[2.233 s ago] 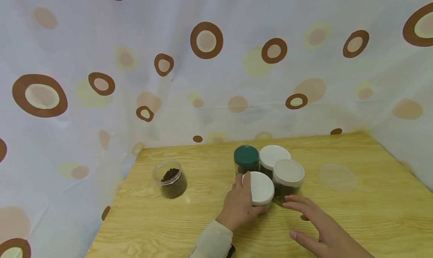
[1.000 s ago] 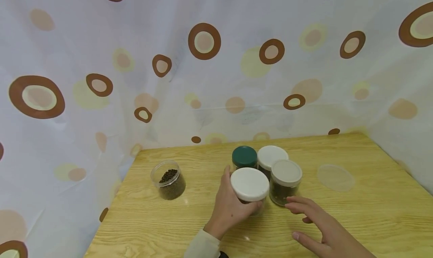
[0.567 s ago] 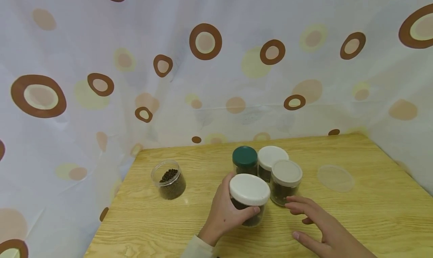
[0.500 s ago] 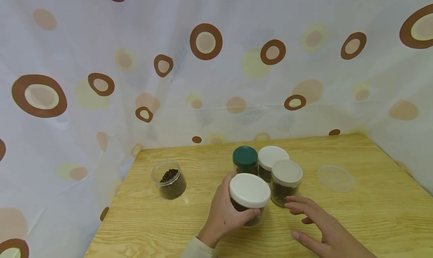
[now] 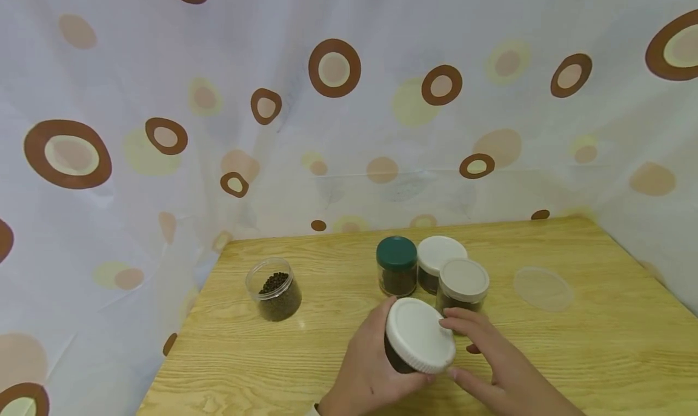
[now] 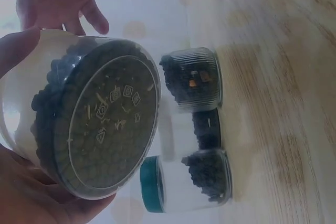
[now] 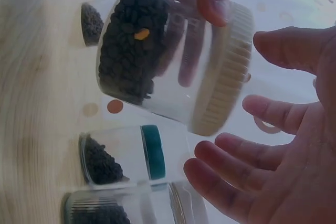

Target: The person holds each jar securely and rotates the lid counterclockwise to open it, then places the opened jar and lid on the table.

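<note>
White and ribbed, the lid (image 5: 420,334) sits on a clear round jar (image 7: 128,56) of dark pellets, held above the yellow wood-grain worktop (image 5: 611,319). Compared with a moment ago, the jar is tilted and shifted toward the right hand (image 5: 498,367), which places the lid within that hand's reach. The left hand (image 5: 368,364) grips the jar's body; the right hand's fingers are spread just beside the lid, gripping nothing. The worktop also carries a green-lidded clear jar (image 5: 397,274), a white-lidded jar (image 5: 440,252), a grey-white-lidded jar (image 5: 463,278), an open clear plastic tub (image 5: 280,304) and a translucent disc (image 5: 543,289). White sheeting (image 5: 354,131) with brown rings hangs behind and at both sides.
</note>
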`<act>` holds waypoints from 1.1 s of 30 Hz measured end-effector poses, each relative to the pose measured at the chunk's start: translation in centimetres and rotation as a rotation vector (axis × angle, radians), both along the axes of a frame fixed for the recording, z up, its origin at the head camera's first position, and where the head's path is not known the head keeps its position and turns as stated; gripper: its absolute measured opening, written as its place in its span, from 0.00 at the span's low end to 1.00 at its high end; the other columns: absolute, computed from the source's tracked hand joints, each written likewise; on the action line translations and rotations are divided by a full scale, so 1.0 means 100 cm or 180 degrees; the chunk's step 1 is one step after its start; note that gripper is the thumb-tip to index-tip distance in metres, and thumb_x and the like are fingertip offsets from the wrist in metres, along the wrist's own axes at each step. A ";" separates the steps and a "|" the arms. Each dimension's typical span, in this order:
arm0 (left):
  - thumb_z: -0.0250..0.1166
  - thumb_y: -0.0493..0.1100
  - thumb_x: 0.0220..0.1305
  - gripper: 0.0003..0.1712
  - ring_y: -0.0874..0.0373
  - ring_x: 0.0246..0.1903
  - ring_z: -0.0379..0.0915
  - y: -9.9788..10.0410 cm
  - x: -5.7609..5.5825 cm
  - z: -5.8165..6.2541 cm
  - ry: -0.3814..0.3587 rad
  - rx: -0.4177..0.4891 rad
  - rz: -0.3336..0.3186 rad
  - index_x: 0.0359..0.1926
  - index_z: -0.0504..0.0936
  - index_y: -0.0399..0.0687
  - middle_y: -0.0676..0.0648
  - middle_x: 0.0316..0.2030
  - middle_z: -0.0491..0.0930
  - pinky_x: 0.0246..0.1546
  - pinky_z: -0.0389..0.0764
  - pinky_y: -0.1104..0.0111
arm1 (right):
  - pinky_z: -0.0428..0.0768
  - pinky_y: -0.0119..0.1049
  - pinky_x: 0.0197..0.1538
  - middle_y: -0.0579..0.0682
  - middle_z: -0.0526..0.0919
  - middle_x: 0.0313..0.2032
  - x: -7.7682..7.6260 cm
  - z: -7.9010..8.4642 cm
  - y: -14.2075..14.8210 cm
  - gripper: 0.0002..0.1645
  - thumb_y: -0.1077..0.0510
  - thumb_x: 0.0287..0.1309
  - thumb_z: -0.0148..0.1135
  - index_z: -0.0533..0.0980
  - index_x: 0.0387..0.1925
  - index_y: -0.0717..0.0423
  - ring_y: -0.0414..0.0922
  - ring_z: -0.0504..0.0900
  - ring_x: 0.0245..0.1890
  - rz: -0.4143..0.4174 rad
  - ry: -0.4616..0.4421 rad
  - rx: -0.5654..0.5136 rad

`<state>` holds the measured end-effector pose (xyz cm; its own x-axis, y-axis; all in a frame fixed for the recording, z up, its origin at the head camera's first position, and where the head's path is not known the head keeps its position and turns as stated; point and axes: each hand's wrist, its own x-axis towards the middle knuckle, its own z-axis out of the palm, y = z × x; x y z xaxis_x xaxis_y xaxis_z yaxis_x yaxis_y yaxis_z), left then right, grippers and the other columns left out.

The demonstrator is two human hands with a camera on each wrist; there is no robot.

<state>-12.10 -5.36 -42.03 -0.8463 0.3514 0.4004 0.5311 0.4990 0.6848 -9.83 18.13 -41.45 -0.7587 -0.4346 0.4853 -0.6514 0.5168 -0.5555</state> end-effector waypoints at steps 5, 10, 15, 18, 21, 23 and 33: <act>0.77 0.63 0.45 0.59 0.60 0.55 0.75 0.001 0.007 0.003 0.0297 -0.0306 0.0060 0.74 0.57 0.57 0.56 0.60 0.74 0.51 0.82 0.63 | 0.80 0.29 0.46 0.45 0.67 0.66 0.001 0.001 -0.005 0.43 0.57 0.53 0.74 0.65 0.68 0.44 0.20 0.62 0.63 0.0023 0.0017 0.0083; 0.75 0.65 0.47 0.56 0.62 0.54 0.76 0.004 0.009 0.004 0.0547 -0.0474 -0.0014 0.73 0.57 0.59 0.57 0.59 0.75 0.53 0.81 0.64 | 0.80 0.31 0.52 0.46 0.68 0.67 0.003 0.003 -0.010 0.47 0.49 0.50 0.76 0.64 0.69 0.38 0.24 0.63 0.65 -0.0195 0.0072 0.0290; 0.70 0.67 0.52 0.54 0.60 0.55 0.76 0.008 0.013 0.002 0.0852 -0.0788 0.0057 0.73 0.58 0.52 0.53 0.58 0.76 0.55 0.80 0.63 | 0.79 0.31 0.50 0.46 0.69 0.67 0.003 0.007 -0.017 0.51 0.42 0.44 0.78 0.63 0.69 0.37 0.32 0.70 0.61 -0.0286 -0.0232 0.0278; 0.70 0.68 0.51 0.56 0.57 0.57 0.76 0.009 0.015 0.000 0.1076 -0.1019 0.0156 0.73 0.57 0.48 0.50 0.59 0.76 0.55 0.80 0.62 | 0.79 0.29 0.44 0.46 0.71 0.65 0.003 0.011 -0.021 0.50 0.41 0.43 0.79 0.64 0.68 0.38 0.32 0.72 0.55 -0.0253 -0.0517 0.0099; 0.70 0.69 0.51 0.58 0.57 0.59 0.74 0.006 0.015 0.000 0.0966 -0.1103 0.0079 0.74 0.55 0.48 0.50 0.63 0.73 0.58 0.79 0.61 | 0.79 0.29 0.39 0.47 0.72 0.63 0.004 0.013 -0.021 0.47 0.43 0.45 0.78 0.65 0.66 0.37 0.32 0.73 0.51 -0.0244 -0.0772 -0.0076; 0.70 0.70 0.51 0.60 0.56 0.62 0.72 0.003 0.014 0.002 0.0655 -0.1081 -0.0041 0.76 0.52 0.50 0.50 0.66 0.70 0.60 0.78 0.59 | 0.79 0.29 0.37 0.47 0.72 0.62 0.004 0.014 -0.020 0.47 0.44 0.45 0.79 0.65 0.66 0.37 0.32 0.73 0.50 -0.0238 -0.0810 -0.0154; 0.77 0.65 0.45 0.64 0.58 0.64 0.69 -0.009 0.008 0.001 -0.0171 -0.0811 -0.0299 0.77 0.50 0.63 0.55 0.69 0.67 0.59 0.79 0.61 | 0.79 0.32 0.36 0.45 0.68 0.65 0.004 0.017 -0.015 0.50 0.51 0.47 0.78 0.61 0.69 0.36 0.32 0.71 0.53 -0.0102 -0.0677 -0.0180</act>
